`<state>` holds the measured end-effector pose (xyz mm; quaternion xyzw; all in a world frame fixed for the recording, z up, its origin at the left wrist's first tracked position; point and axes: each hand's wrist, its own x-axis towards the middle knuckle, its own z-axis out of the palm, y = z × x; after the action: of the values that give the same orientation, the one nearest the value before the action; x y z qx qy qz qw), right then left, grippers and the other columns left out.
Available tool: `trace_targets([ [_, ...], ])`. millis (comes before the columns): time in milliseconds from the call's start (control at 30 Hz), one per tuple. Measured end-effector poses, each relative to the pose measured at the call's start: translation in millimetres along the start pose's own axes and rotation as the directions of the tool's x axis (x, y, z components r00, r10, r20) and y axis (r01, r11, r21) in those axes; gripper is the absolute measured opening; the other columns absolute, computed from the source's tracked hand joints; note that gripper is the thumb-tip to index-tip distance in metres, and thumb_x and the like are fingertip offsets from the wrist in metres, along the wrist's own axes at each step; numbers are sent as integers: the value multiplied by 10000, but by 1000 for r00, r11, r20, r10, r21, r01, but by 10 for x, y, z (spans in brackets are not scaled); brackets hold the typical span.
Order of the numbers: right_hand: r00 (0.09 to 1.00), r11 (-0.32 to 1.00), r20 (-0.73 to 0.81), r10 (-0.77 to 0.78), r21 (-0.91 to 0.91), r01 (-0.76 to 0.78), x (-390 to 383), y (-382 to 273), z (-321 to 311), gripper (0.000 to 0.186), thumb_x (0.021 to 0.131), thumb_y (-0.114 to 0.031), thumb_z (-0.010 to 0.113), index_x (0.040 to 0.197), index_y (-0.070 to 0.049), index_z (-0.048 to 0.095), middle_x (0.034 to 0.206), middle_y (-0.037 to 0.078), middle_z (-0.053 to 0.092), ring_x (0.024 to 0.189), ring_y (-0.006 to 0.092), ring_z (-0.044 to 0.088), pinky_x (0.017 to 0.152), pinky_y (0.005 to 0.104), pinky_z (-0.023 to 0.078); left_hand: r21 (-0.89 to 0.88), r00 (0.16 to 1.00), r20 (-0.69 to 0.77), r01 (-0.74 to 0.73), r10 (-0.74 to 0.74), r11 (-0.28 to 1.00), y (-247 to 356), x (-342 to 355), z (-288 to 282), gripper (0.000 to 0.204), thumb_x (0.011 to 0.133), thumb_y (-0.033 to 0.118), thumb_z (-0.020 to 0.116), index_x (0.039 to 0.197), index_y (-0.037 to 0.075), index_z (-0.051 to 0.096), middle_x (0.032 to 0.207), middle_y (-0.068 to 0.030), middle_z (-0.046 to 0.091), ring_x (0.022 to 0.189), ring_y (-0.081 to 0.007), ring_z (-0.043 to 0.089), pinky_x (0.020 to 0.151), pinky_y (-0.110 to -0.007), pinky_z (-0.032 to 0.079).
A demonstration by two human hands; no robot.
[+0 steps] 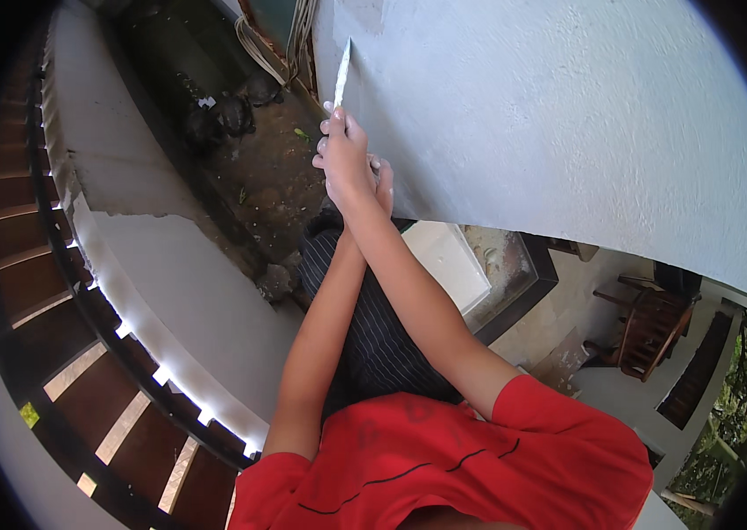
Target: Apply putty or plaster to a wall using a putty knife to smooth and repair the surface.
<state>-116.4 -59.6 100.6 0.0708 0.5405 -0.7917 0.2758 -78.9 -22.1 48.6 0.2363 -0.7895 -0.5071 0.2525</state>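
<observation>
And here the forearms are crossing, with the right hand (344, 163) lying over the left. The right hand's fingers are closing around the lower end of a narrow, white-smeared blade (343, 74), which is pointing up and away in front of the pale textured wall (559, 132), close to that wall's left edge. Whether the tip is touching the surface, I cannot tell. The left hand (383, 187) is showing just behind the right wrist, fingers curling, pale smears on the skin; most of it is hiding, so I cannot say whether it is gripping anything.

Down below, dark pinstriped trousers (382, 331) are showing between the arms, and a red shirt (453, 459) is filling the lower part of the view. Beside the right forearm, a white rectangular panel (450, 265) is lying near a dark-edged ledge (528, 283). Over to the right, a wooden chair (652, 334) is standing farther off. On the left, a slatted railing (121, 389) is curving along a low wall (174, 291), while pale cables (301, 40) are hanging up top.
</observation>
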Motion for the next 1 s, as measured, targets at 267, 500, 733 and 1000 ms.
trace_targets([
  [267,993,1000,-117,-11,-4,11,-37,34,-128,339,944,-273,406,1139,-9,490,764,-8,407,505,36,309,406,192,281,234,938,343,-42,-42,971,-156,-133,-78,227,794,246,598,886,49,532,796,-89,514,748,-248,489,685,-361,405],
  [500,995,994,-84,61,100,-52,-407,-170,-444,337,929,-259,454,1128,10,497,783,0,418,502,37,308,396,190,223,294,946,122,253,-299,922,-210,-83,-539,225,768,195,608,959,85,654,833,-141,641,793,-330,609,689,-393,479],
  [733,947,999,-321,17,-42,-32,-1131,-44,-1137,345,930,-259,451,1150,4,483,762,-10,446,472,15,295,382,173,202,161,919,-19,392,-394,906,-5,-40,-712,270,752,278,669,916,63,673,656,-117,633,551,-202,610,576,-292,453],
  [1000,925,980,-378,43,-163,-113,-1602,6,-1497,368,930,-288,452,1112,25,516,702,-15,449,449,1,289,371,178,222,244,923,-152,382,-353,892,-187,-53,-1017,261,744,276,684,885,57,678,586,-109,608,517,-175,611,555,-273,439],
])
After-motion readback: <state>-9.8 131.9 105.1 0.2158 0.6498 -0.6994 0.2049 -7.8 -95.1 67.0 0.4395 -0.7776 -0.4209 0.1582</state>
